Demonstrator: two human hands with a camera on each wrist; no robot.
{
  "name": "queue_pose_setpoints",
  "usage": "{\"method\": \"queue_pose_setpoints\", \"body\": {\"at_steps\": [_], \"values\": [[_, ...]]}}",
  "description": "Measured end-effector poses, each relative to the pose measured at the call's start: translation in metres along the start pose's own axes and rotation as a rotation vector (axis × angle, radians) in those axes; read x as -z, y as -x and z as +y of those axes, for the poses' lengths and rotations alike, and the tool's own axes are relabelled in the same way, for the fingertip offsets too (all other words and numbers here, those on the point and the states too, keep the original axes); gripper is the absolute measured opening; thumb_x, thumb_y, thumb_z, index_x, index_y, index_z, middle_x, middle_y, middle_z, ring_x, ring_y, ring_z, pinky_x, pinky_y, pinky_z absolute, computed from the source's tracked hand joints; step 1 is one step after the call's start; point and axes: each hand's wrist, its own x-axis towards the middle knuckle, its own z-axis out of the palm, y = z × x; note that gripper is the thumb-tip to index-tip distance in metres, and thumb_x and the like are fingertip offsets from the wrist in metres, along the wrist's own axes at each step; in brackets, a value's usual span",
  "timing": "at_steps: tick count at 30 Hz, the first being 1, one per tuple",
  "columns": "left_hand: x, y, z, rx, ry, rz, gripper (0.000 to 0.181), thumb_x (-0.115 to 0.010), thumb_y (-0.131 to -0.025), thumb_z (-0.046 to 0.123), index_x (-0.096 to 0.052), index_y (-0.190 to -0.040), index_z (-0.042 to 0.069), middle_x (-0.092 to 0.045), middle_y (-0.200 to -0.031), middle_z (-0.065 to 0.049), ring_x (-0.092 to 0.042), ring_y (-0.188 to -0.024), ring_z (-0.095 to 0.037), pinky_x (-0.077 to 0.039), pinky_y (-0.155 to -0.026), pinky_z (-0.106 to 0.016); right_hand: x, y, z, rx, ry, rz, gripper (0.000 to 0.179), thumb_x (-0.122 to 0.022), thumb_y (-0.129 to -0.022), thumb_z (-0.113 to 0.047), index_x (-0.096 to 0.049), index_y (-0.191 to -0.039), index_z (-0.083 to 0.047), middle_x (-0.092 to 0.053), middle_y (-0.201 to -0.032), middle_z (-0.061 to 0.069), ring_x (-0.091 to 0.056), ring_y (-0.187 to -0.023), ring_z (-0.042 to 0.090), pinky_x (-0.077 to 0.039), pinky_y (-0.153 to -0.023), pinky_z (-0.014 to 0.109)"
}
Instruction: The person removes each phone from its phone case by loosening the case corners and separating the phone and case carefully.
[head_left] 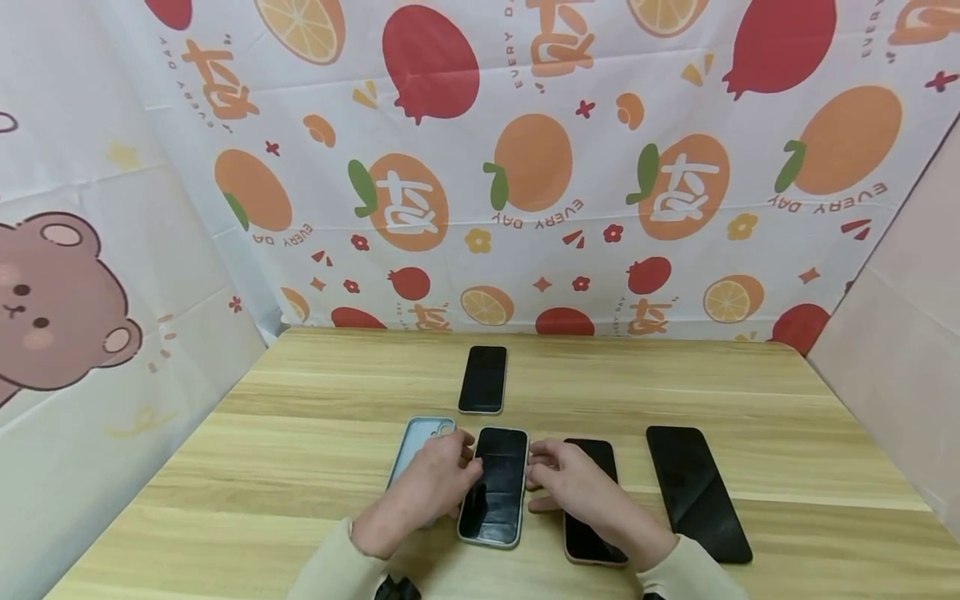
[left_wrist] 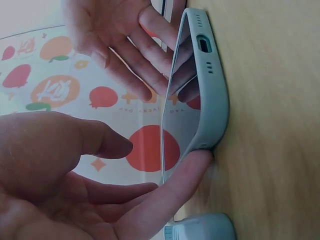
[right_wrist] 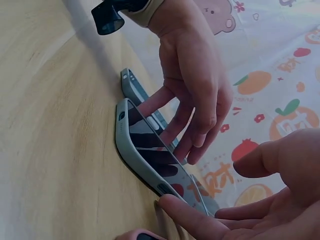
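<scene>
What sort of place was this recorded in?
Probably a small screened-off tabletop recording spot indoors: a wood-grain table with a creased fruit-print sheet hanging right behind it, and a bear-print sheet along the left side.

A glossy black-screened smartphone (head_left: 493, 487) is fitted in a pale grey-green case (left_wrist: 214, 102), laid flat and face-up on the desk (head_left: 300, 467), its port cutout (left_wrist: 204, 44) left uncovered.
</scene>
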Motion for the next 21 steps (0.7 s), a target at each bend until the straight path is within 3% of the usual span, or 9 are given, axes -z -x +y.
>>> {"method": "queue_pose_setpoints", "body": {"at_steps": [5,8,13,16,21], "values": [[0.0013,0.0003,-0.0022,-0.022,0.002,0.0,0.04,-0.064,-0.092,0.015,-0.058,-0.126,-0.006,-0.069,-0.112,-0.017,-0.068,-0.098,-0.024,-0.061,-0.067,-0.031,-0.0021,-0.0015,0.0021,0.0,-0.006,0.003,0.055,-0.049,-0.098,-0.011,-0.032,-0.144,0.015,-0.047,-0.142,0.029,-0.059,-0.116,0.029,-0.06,-0.087,0.039],[0.0014,0.0003,-0.0025,-0.011,0.053,-0.017,0.042,-0.064,-0.092,0.013,-0.056,-0.128,-0.007,-0.069,-0.114,-0.019,-0.068,-0.097,-0.025,-0.06,-0.059,-0.029,-0.0022,-0.002,0.0027,0.008,0.014,0.006,0.056,-0.05,-0.098,-0.012,-0.034,-0.144,0.014,-0.048,-0.141,0.028,-0.059,-0.116,0.029,-0.059,-0.089,0.039],[0.0013,0.0006,-0.0023,0.014,0.14,-0.029,0.044,-0.063,-0.092,0.01,-0.053,-0.13,-0.008,-0.067,-0.115,-0.021,-0.068,-0.082,-0.021,-0.055,-0.045,-0.028,-0.0016,-0.0003,0.0011,0.007,0.041,-0.002,0.057,-0.052,-0.098,-0.015,-0.035,-0.145,0.013,-0.047,-0.142,0.029,-0.059,-0.12,0.031,-0.057,-0.093,0.04],[0.0013,0.0003,-0.0024,0.009,0.138,-0.022,0.044,-0.063,-0.092,0.011,-0.053,-0.131,-0.007,-0.066,-0.115,-0.02,-0.067,-0.078,-0.019,-0.055,-0.046,-0.026,-0.0009,0.001,-0.0005,-0.001,0.026,-0.013,0.057,-0.052,-0.098,-0.015,-0.034,-0.146,0.012,-0.045,-0.144,0.03,-0.057,-0.124,0.034,-0.056,-0.095,0.041],[0.0012,-0.0014,-0.0031,-0.004,0.133,-0.001,0.043,-0.064,-0.091,0.01,-0.054,-0.13,-0.005,-0.066,-0.113,-0.017,-0.068,-0.09,-0.022,-0.055,-0.048,-0.024,0.001,0.0017,-0.0023,0.003,0.024,-0.033,0.058,-0.051,-0.099,-0.016,-0.033,-0.147,0.011,-0.042,-0.147,0.03,-0.055,-0.127,0.034,-0.054,-0.098,0.042]]}}
